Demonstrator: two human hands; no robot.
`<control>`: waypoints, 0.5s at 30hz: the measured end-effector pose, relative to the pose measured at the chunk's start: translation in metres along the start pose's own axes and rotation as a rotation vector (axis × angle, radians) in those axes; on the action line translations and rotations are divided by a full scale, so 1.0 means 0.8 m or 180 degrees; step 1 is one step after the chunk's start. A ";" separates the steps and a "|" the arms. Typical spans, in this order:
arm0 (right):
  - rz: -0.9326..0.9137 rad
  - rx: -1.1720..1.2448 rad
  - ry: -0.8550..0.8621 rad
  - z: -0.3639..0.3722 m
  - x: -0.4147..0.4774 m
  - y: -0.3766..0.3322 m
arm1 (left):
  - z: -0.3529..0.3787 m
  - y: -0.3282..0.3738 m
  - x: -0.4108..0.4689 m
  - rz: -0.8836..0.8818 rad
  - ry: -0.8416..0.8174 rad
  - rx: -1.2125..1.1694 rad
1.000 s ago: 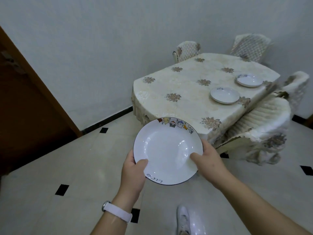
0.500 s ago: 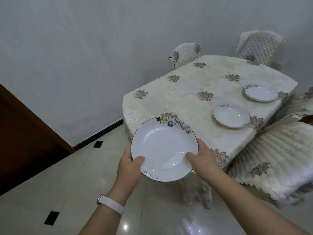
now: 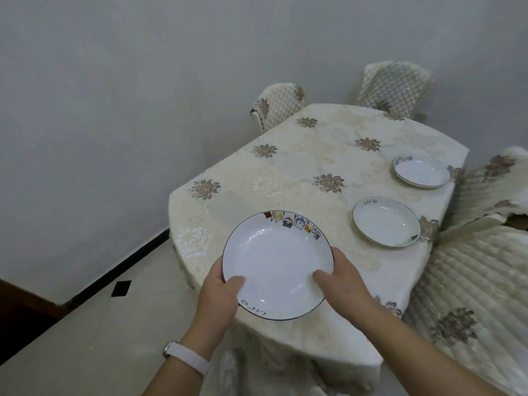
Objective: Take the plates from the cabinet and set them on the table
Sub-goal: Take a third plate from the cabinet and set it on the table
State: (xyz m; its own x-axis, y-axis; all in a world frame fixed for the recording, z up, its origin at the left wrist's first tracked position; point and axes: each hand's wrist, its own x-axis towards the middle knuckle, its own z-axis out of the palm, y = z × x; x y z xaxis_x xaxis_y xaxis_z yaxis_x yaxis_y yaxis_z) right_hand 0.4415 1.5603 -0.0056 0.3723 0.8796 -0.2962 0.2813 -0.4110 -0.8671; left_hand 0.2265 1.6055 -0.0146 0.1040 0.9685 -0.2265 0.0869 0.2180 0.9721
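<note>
Table [image 3: 288,167] nearer, plate [image 3: 274,261] now above it

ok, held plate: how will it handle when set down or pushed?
The held plate looks like glazed ceramic: probably rigid, breakable. Glossy highlights suggest it is slippery; left hand and right hand grip the rim. Wide, shallow: unlikely to tip.

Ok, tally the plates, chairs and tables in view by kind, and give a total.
Plates: 3, one gripped by the left hand and right hand
Chairs: 4
Table: 1
Total: 8
</note>
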 end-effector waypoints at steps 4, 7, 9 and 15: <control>0.0195 -0.0028 0.0296 0.041 0.054 -0.032 | -0.031 0.008 0.099 -0.0100 -0.0344 -0.0002; 0.0291 -0.0027 0.0464 0.077 0.090 -0.065 | -0.063 0.019 0.161 -0.0188 -0.0525 0.0015; 0.0315 -0.0054 0.0538 0.101 0.117 -0.086 | -0.083 0.023 0.199 -0.0222 -0.0595 0.0009; 0.0494 -0.0011 0.0810 0.147 0.163 -0.112 | -0.107 0.029 0.290 -0.0153 -0.0831 0.0144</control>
State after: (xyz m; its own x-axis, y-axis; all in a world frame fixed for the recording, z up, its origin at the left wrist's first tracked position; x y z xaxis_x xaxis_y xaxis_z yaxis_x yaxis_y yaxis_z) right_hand 0.3607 1.7402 -0.0140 0.6207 0.7180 -0.3150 0.2065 -0.5372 -0.8178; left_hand 0.1676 1.8453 -0.0396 0.3501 0.8919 -0.2863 0.1416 0.2517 0.9574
